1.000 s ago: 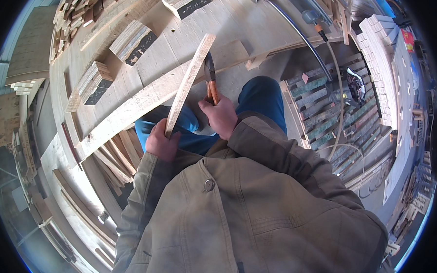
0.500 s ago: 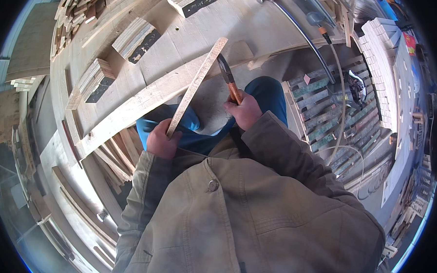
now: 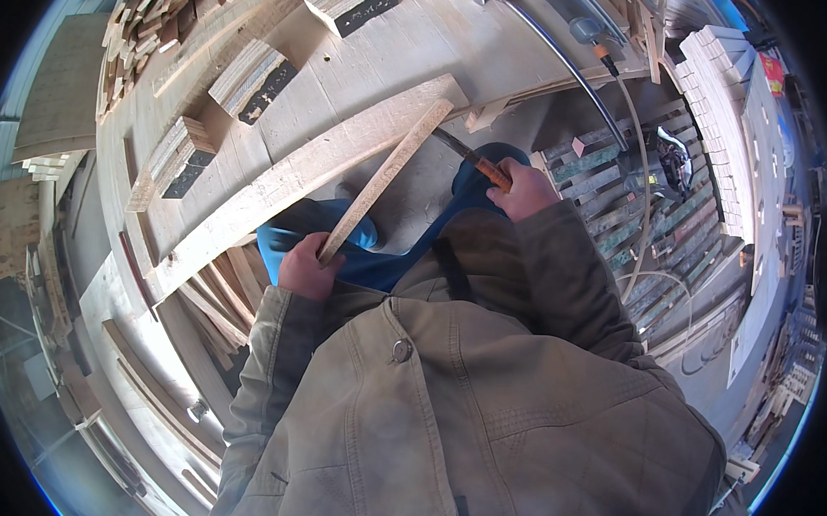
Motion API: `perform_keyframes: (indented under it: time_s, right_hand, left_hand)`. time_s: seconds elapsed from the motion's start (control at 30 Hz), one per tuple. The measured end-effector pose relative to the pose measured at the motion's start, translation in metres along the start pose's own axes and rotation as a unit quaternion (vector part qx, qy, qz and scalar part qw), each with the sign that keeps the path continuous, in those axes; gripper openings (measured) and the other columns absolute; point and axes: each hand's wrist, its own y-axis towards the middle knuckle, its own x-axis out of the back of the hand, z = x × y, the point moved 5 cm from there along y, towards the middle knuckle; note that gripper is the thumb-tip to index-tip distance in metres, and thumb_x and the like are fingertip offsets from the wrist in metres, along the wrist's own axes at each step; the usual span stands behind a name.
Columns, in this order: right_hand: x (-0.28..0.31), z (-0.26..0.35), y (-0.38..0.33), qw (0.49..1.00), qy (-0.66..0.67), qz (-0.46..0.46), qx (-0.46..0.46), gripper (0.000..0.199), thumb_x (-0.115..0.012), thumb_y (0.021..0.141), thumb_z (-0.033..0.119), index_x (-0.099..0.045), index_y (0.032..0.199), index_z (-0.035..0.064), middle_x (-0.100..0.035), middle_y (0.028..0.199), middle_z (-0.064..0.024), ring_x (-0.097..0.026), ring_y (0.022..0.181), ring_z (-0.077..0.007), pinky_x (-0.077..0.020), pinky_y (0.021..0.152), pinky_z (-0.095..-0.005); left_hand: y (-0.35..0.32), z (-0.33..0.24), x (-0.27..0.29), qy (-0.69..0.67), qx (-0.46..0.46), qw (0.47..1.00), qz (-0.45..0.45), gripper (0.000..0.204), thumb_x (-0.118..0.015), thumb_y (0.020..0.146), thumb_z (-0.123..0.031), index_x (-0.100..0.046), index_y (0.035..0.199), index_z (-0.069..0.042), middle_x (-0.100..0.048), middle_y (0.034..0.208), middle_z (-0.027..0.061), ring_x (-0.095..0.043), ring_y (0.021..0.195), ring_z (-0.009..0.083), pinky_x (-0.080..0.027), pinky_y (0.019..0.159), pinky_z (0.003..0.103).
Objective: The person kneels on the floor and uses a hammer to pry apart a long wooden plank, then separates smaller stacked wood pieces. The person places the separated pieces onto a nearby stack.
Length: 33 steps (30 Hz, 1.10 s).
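Note:
My left hand (image 3: 308,267) is closed around the lower end of a narrow wooden strip (image 3: 384,183), which slants up and to the right. My right hand (image 3: 525,191) grips the orange-brown handle of a hand tool (image 3: 489,170). The tool's dark metal end points up and left, close to the strip's far end; its exact kind is not clear. Behind the strip, a long pale board (image 3: 259,194) lies along the near edge of the wooden worktop (image 3: 347,80).
Several block stacks with black ends (image 3: 246,85) stand on the worktop. Loose wood pieces (image 3: 151,25) are heaped at the far left. To the right are a slatted pallet (image 3: 610,202), a hose (image 3: 646,167), a metal tube (image 3: 569,66) and stacked pale timber (image 3: 714,133).
My right hand and the tool have moved right, and the tool now lies flatter. The strip's far end has tipped right and down, while my left hand has stayed in place.

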Motion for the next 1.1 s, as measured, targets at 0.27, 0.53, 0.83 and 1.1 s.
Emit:
perform_keyframes:
  time_s: [0.27, 0.53, 0.83, 1.1]
  right_hand:
    - [-0.018, -0.003, -0.001, 0.998, 0.056, -0.005, 0.007, 0.033, -0.08, 0.086, 0.022, -0.064, 0.106, 0.0012, -0.068, 0.089, -0.0224, -0.068, 0.088, -0.0411, -0.0513, 0.079, -0.0444]
    - [-0.031, -0.007, 0.002, 0.996, 0.082, 0.023, -0.005, 0.028, -0.077, 0.091, 0.023, -0.064, 0.104, 0.002, -0.067, 0.086, -0.0185, -0.067, 0.084, -0.0362, -0.0501, 0.079, -0.041]
    - [-0.053, -0.001, 0.002, 0.975, 0.211, 0.07, -0.013, 0.032, -0.072, 0.098, 0.026, -0.068, 0.114, -0.0011, -0.071, 0.09, -0.0172, -0.069, 0.088, -0.032, -0.0512, 0.083, -0.0406]
    - [-0.086, 0.028, -0.009, 0.854, 0.494, 0.13, -0.093, 0.026, -0.062, 0.106, 0.019, -0.063, 0.122, -0.0017, -0.069, 0.097, -0.007, -0.068, 0.09, -0.016, -0.0538, 0.085, -0.0323]
  left_hand:
    - [-0.006, 0.0, 0.001, -0.001, 0.006, 1.0, -0.005, 0.04, -0.083, 0.083, -0.017, -0.069, 0.119, -0.006, -0.075, 0.108, 0.0197, -0.072, 0.099, 0.0406, -0.057, 0.085, 0.046]
    - [-0.006, -0.007, 0.003, 0.006, 0.001, 1.0, 0.006, 0.041, -0.082, 0.084, -0.017, -0.067, 0.12, -0.005, -0.073, 0.11, 0.0201, -0.069, 0.104, 0.0417, -0.056, 0.089, 0.047]
    - [-0.006, -0.007, 0.003, 0.003, -0.001, 1.0, -0.004, 0.04, -0.081, 0.084, -0.018, -0.067, 0.119, -0.005, -0.072, 0.11, 0.0204, -0.069, 0.103, 0.0421, -0.055, 0.088, 0.048]
    - [-0.005, -0.011, 0.006, -0.007, -0.025, 0.999, -0.02, 0.04, -0.081, 0.085, -0.018, -0.066, 0.118, -0.005, -0.072, 0.108, 0.0211, -0.069, 0.102, 0.043, -0.055, 0.086, 0.048]
